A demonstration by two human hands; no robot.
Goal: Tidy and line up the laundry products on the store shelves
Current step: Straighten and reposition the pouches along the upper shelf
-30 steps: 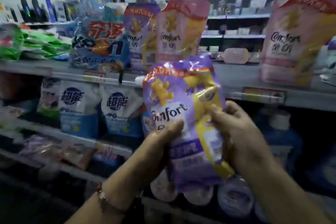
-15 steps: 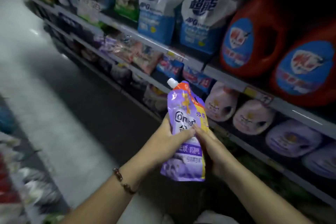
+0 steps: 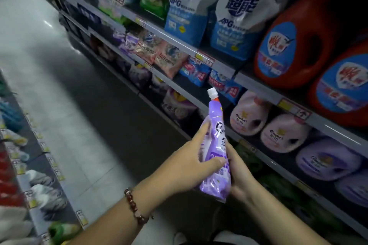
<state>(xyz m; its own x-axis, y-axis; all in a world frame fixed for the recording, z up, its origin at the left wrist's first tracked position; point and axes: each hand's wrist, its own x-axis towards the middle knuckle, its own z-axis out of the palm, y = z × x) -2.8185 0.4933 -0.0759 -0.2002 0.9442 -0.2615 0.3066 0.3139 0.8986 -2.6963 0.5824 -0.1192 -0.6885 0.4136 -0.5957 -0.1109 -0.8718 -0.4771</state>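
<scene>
I hold a purple Comfort refill pouch (image 3: pixel 216 153) with a white cap, upright and turned edge-on, in front of the lower shelves. My left hand (image 3: pixel 189 167) grips its left side with thumb across the front. My right hand (image 3: pixel 239 177) grips it from behind and below, partly hidden by the pouch. Pink Comfort bottles (image 3: pixel 249 117) and purple Comfort bottles (image 3: pixel 326 161) lie in a row on the shelf just right of the pouch.
Above stand red detergent jugs (image 3: pixel 298 45) and white-blue powder bags (image 3: pixel 237 22). Small blue packs (image 3: pixel 197 71) and pink bags (image 3: pixel 169 59) fill the middle shelf (image 3: pixel 217 63). The aisle floor (image 3: pixel 59 95) runs left; another shelf rack (image 3: pixel 39 165) borders it at the far left.
The view dropped from the upper shelves to the lower ones. The pouch came down with both hands and has turned from front-facing to edge-on.
</scene>
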